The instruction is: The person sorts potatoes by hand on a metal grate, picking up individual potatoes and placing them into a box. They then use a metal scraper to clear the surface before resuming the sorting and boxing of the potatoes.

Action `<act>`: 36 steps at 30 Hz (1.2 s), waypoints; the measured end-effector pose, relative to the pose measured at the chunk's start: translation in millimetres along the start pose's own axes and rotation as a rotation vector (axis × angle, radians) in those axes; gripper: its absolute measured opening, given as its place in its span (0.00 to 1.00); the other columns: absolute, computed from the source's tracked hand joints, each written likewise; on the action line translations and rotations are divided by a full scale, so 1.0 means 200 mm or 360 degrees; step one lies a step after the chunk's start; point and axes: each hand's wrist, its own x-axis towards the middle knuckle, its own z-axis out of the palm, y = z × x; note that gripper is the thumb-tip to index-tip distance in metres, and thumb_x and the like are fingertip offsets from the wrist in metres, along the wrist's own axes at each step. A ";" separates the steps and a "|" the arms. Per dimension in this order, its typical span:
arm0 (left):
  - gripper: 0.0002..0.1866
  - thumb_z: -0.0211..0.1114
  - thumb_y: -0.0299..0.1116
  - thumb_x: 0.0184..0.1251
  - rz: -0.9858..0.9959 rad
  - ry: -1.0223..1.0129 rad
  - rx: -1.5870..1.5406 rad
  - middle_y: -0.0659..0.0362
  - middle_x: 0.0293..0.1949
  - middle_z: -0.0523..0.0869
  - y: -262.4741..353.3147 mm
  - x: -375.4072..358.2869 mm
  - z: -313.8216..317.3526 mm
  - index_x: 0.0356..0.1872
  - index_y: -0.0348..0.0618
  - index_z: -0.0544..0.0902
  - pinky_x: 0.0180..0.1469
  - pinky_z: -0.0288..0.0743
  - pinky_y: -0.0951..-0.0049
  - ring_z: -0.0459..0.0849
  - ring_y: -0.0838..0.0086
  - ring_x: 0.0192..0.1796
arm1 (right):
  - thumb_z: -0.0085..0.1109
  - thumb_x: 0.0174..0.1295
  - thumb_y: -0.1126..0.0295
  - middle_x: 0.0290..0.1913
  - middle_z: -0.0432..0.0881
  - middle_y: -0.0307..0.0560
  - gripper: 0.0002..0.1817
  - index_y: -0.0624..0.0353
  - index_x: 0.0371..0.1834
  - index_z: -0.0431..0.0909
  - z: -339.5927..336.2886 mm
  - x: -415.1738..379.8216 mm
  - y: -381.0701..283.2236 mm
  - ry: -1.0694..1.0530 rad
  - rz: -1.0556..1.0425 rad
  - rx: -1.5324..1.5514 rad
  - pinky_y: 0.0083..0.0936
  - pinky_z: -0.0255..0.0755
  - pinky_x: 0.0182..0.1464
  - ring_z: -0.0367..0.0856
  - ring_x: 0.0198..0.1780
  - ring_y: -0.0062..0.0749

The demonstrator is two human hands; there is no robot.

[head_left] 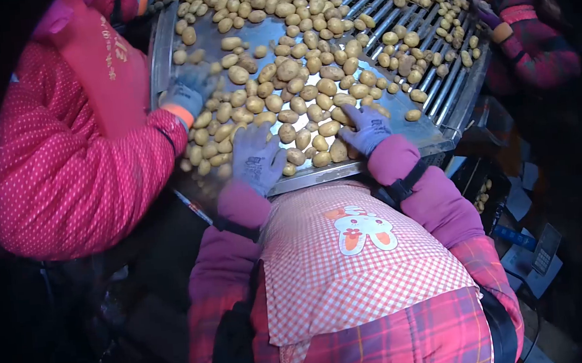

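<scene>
Many small yellow-brown potatoes (pixel 288 70) lie spread over a metal sorting table (pixel 317 175). My left hand (pixel 257 158), in a purple-grey work glove, rests at the near left of the table. Its fingers reach forward among the potatoes, with the thumb held apart; it is open and grips nothing that I can see. To the right, my right hand (pixel 368 129), in a matching glove, lies over the near edge of the potatoes. Its fingers are apart and touch or nearly touch a few of them; the fingertips are partly hard to make out.
At my left, a co-worker's gloved hand (pixel 192 90) reaches over the potatoes. Metal rollers (pixel 423 44) carrying potatoes run at the far right, where another person's sleeve (pixel 531 46) shows. A calculator-like device (pixel 547 248) and papers are below right.
</scene>
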 end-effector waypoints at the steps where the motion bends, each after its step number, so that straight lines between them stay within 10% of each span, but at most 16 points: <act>1: 0.17 0.64 0.41 0.59 0.0032 0.0045 -0.0006 0.49 0.60 0.75 0.00 -0.01 -0.01 0.47 0.44 0.83 0.66 0.57 0.42 0.70 0.50 0.63 | 0.58 0.56 0.45 0.50 0.80 0.59 0.34 0.52 0.63 0.71 -0.04 0.02 -0.02 -0.0069 0.0065 0.0156 0.45 0.73 0.53 0.79 0.52 0.56; 6: 0.14 0.64 0.40 0.61 0.0002 0.0076 -0.0105 0.49 0.55 0.79 0.04 0.07 -0.13 0.43 0.44 0.83 0.62 0.65 0.47 0.76 0.52 0.58 | 0.54 0.59 0.39 0.51 0.81 0.60 0.37 0.54 0.64 0.70 -0.04 0.15 -0.02 -0.0442 0.0212 0.0479 0.44 0.73 0.55 0.81 0.52 0.54; 8: 0.15 0.63 0.39 0.62 -0.0479 -0.0304 -0.0715 0.50 0.54 0.80 0.05 0.30 -0.21 0.46 0.43 0.83 0.56 0.71 0.55 0.79 0.54 0.56 | 0.54 0.59 0.38 0.54 0.81 0.60 0.38 0.54 0.64 0.70 0.04 0.17 -0.06 -0.0224 0.0115 0.0052 0.41 0.73 0.57 0.81 0.54 0.53; 10: 0.19 0.62 0.39 0.62 -0.0343 0.0262 -0.0785 0.48 0.54 0.80 0.06 0.49 -0.17 0.52 0.42 0.81 0.54 0.75 0.62 0.80 0.55 0.55 | 0.53 0.60 0.39 0.52 0.82 0.60 0.35 0.54 0.61 0.72 0.04 0.18 -0.05 -0.0244 0.0089 0.0134 0.43 0.73 0.56 0.81 0.54 0.52; 14: 0.25 0.61 0.44 0.62 -0.0273 0.0378 -0.0389 0.47 0.54 0.80 0.04 0.73 0.08 0.60 0.47 0.78 0.57 0.74 0.59 0.79 0.53 0.57 | 0.53 0.63 0.43 0.47 0.83 0.56 0.29 0.56 0.56 0.75 0.02 0.20 0.21 -0.0436 0.0103 0.1069 0.38 0.73 0.54 0.82 0.53 0.46; 16: 0.30 0.59 0.51 0.61 -0.0502 -0.0054 -0.0013 0.45 0.56 0.78 0.05 0.79 0.12 0.63 0.52 0.74 0.58 0.73 0.57 0.78 0.51 0.58 | 0.57 0.66 0.55 0.45 0.82 0.54 0.22 0.55 0.58 0.74 -0.08 0.15 0.37 -0.0851 -0.0392 0.2508 0.30 0.75 0.53 0.82 0.52 0.40; 17: 0.31 0.57 0.55 0.60 -0.0613 -0.0330 -0.0011 0.45 0.57 0.77 0.07 0.85 0.07 0.64 0.55 0.74 0.59 0.73 0.54 0.78 0.48 0.58 | 0.57 0.66 0.55 0.45 0.82 0.54 0.22 0.55 0.58 0.74 -0.15 0.10 0.41 -0.0809 -0.0368 0.2532 0.30 0.75 0.53 0.82 0.52 0.40; 19: 0.30 0.58 0.54 0.60 -0.0620 -0.0343 -0.0003 0.45 0.57 0.77 0.05 0.94 0.08 0.63 0.55 0.75 0.58 0.73 0.54 0.79 0.48 0.57 | 0.51 0.72 0.52 0.32 0.76 0.41 0.19 0.59 0.44 0.75 -0.23 -0.07 0.45 0.0368 -0.0256 0.1726 0.22 0.74 0.36 0.77 0.36 0.28; 23: 0.28 0.61 0.52 0.60 -0.0625 -0.0168 -0.0072 0.44 0.56 0.78 -0.02 1.02 0.15 0.59 0.52 0.78 0.57 0.74 0.54 0.80 0.49 0.54 | 0.57 0.63 0.80 0.40 0.76 0.43 0.16 0.58 0.54 0.75 -0.20 -0.17 0.66 -0.0008 0.0086 0.3328 0.24 0.76 0.42 0.78 0.43 0.29; 27: 0.24 0.61 0.45 0.68 -0.0429 -0.0116 -0.0989 0.46 0.60 0.77 0.18 1.04 -0.05 0.60 0.42 0.77 0.59 0.73 0.60 0.80 0.58 0.58 | 0.49 0.67 0.81 0.47 0.78 0.47 0.21 0.62 0.64 0.69 -0.40 -0.20 0.43 -0.0100 -0.0160 0.2035 0.19 0.74 0.40 0.79 0.42 0.28; 30: 0.27 0.57 0.43 0.74 -0.0073 -0.0159 -0.1634 0.51 0.62 0.76 0.50 0.90 -0.07 0.68 0.38 0.69 0.57 0.74 0.69 0.75 0.70 0.61 | 0.44 0.73 0.60 0.62 0.76 0.53 0.26 0.58 0.71 0.64 -0.38 -0.10 0.26 -0.0522 0.0137 0.3147 0.17 0.72 0.35 0.82 0.44 0.31; 32: 0.30 0.57 0.44 0.74 -0.0148 -0.0215 -0.1449 0.52 0.63 0.75 0.52 0.83 -0.12 0.72 0.41 0.65 0.56 0.75 0.71 0.73 0.72 0.63 | 0.43 0.73 0.52 0.55 0.80 0.51 0.29 0.56 0.72 0.61 -0.40 -0.06 0.20 -0.0399 0.0242 0.2945 0.16 0.69 0.30 0.78 0.35 0.24; 35: 0.21 0.56 0.41 0.73 -0.0913 -0.0669 -0.1751 0.55 0.49 0.84 0.44 0.57 -0.17 0.62 0.44 0.75 0.48 0.79 0.65 0.85 0.67 0.46 | 0.42 0.75 0.53 0.54 0.78 0.52 0.26 0.56 0.69 0.64 -0.35 -0.07 0.23 -0.0304 0.0007 0.2809 0.16 0.66 0.28 0.70 0.29 0.20; 36: 0.17 0.57 0.39 0.71 -0.0355 -0.0630 -0.1233 0.55 0.43 0.85 0.42 0.45 -0.09 0.56 0.44 0.78 0.44 0.79 0.64 0.85 0.64 0.41 | 0.42 0.75 0.53 0.54 0.78 0.52 0.26 0.56 0.69 0.64 -0.30 -0.07 0.27 -0.0321 -0.0005 0.2813 0.16 0.66 0.28 0.70 0.29 0.20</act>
